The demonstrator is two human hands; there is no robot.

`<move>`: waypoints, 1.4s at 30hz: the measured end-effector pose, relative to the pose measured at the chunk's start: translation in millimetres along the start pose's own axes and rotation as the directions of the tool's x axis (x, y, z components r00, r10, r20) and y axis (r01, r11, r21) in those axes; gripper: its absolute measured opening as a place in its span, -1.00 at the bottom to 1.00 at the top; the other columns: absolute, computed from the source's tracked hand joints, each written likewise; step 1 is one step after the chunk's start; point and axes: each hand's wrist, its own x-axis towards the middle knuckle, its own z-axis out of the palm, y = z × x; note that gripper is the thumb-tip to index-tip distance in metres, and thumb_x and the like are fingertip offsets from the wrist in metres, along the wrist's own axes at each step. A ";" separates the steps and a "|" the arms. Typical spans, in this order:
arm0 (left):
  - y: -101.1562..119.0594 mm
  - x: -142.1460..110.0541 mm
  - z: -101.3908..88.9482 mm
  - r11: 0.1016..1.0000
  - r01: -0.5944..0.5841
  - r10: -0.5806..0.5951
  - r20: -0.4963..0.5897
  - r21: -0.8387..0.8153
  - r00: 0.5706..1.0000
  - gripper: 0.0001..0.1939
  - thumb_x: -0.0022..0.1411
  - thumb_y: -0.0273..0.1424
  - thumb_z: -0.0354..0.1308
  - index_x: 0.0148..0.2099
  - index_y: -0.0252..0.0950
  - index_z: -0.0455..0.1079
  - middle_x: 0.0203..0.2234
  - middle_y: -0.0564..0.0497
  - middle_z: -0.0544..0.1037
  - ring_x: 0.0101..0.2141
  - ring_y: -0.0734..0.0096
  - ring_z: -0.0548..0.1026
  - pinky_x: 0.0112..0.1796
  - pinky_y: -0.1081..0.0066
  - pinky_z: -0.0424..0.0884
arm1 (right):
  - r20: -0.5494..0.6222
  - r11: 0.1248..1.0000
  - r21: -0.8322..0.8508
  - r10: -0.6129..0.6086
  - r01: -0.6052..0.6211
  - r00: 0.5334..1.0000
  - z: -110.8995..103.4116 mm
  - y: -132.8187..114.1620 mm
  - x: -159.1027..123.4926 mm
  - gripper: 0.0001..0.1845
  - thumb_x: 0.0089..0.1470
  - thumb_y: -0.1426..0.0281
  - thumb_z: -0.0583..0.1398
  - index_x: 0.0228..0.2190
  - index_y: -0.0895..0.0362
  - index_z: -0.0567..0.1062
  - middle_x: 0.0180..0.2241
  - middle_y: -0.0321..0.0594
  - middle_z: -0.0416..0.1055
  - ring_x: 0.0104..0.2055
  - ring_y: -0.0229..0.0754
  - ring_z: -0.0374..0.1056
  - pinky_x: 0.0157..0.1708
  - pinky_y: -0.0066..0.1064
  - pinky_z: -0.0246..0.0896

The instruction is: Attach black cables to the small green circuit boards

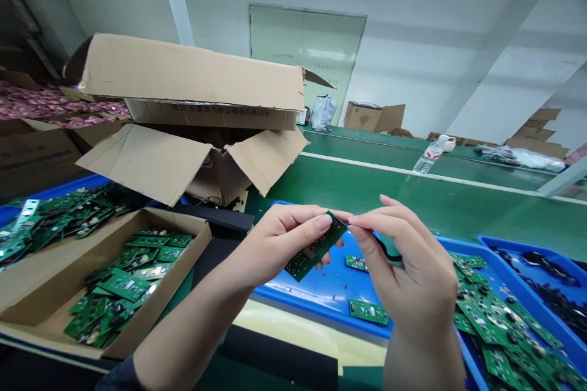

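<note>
My left hand (293,232) grips a green circuit board (312,250) between thumb and fingers, tilted above a blue tray (298,290). At the board's upper right corner, my right hand (408,263) pinches a thin black cable (385,247); its end touches or nearly touches the board, and the fingers hide most of it. Below the hands, one circuit board (369,311) lies in the tray, and another board (355,263) sits behind it, partly covered by my right hand. Several tiny bits are scattered on the tray floor.
On the left, a cardboard box (204,238) holds many circuit boards, with more boards (82,214) heaped behind. At right are a pile of boards (499,324) and a tray of black cables (550,281). Large open cartons (192,82) and a water bottle (428,156) stand farther back.
</note>
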 end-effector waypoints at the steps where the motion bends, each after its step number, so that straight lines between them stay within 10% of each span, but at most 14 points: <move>1: 0.6 0.0 -0.8 1.000 0.014 -0.014 0.003 0.023 1.000 -0.77 0.28 -0.28 0.12 -0.21 -0.28 0.55 -0.46 0.04 0.48 -0.53 0.65 0.43 -0.51 0.69 0.35 | 0.003 1.000 -0.004 -0.012 0.012 1.000 -0.5 0.9 0.0 -0.84 0.07 0.63 0.18 -0.29 0.18 0.43 -0.36 -0.26 0.45 -0.35 -0.30 0.36 0.01 -0.13 0.28; 10: 11.8 -3.4 -9.5 0.959 0.048 -0.102 0.181 0.281 0.978 -0.66 0.33 -0.31 0.03 -0.36 -0.44 0.48 -0.57 0.00 0.41 -0.53 0.58 0.36 -0.51 0.61 0.27 | 0.096 0.993 0.016 -0.117 0.116 0.989 -2.0 5.9 -0.3 -0.74 0.06 0.70 0.12 -0.27 0.16 0.45 -0.35 -0.23 0.32 -0.33 -0.33 0.31 0.12 0.03 0.15; 15: 12.7 -6.2 -8.1 0.913 -0.055 -0.039 0.221 0.405 0.974 -0.72 0.31 -0.36 0.04 -0.29 -0.45 0.50 -0.51 -0.03 0.46 -0.47 0.55 0.39 -0.46 0.59 0.30 | -0.033 0.994 0.107 -0.002 0.005 0.999 -3.2 10.1 -0.3 -0.26 0.07 0.62 0.16 0.23 0.00 0.15 -0.24 -0.19 0.38 -0.24 -0.21 0.36 0.03 -0.02 0.25; 21: 4.5 -6.2 -9.6 0.747 -0.249 0.189 0.163 0.616 0.968 -0.65 0.30 -0.42 0.09 0.12 -0.20 0.37 -0.17 -0.05 0.52 -0.17 0.40 0.45 -0.18 0.43 0.38 | 0.111 0.997 0.051 0.053 -0.059 0.992 -20.4 7.3 0.0 -0.76 0.17 0.46 0.14 -0.11 0.11 0.48 -0.23 -0.20 0.49 -0.20 -0.18 0.42 0.17 0.04 0.05; 28: -2.4 -4.4 -12.0 0.520 -0.318 0.343 0.147 0.792 0.928 -0.58 0.23 -0.43 0.18 0.14 -0.20 0.30 -0.11 -0.03 0.50 -0.13 0.38 0.45 -0.13 0.39 0.39 | 0.176 0.994 -0.080 0.086 -0.073 0.981 -10.2 1.5 -0.1 -0.79 0.16 0.39 0.17 -0.14 0.12 0.44 -0.27 -0.19 0.45 -0.09 -0.11 0.35 0.16 0.12 -0.01; 42: -7.9 5.9 -19.0 0.007 -0.350 0.777 0.215 0.937 0.592 -0.76 0.17 -0.61 0.18 -0.09 -0.36 0.38 -0.25 -0.09 0.47 -0.19 0.37 0.43 -0.16 0.35 0.41 | 0.219 0.995 -0.088 -0.014 0.035 0.976 -17.0 -3.6 -1.5 -0.85 0.09 0.55 0.19 -0.28 0.11 0.46 -0.15 -0.15 0.40 -0.04 -0.09 0.36 0.17 0.18 -0.02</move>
